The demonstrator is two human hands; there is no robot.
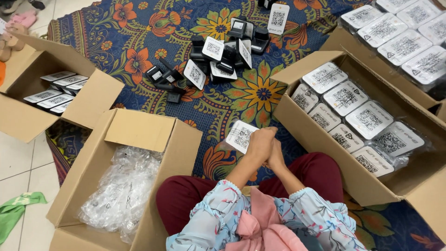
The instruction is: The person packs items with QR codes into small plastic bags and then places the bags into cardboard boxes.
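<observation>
White card [241, 136] with a square code sits in our left hand [260, 144], fingers closed round its edge, above the floral rug [139, 32]; our right hand [277, 155] presses against the left, its grip hidden. Around us: three open cardboard boxes [325, 135], then loose black stands [227, 51] piled ahead.

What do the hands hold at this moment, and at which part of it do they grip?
Both hands, the left hand and the right hand, close together on a small white code card, gripping its right end. Whether more is attached beneath is hidden.
</observation>
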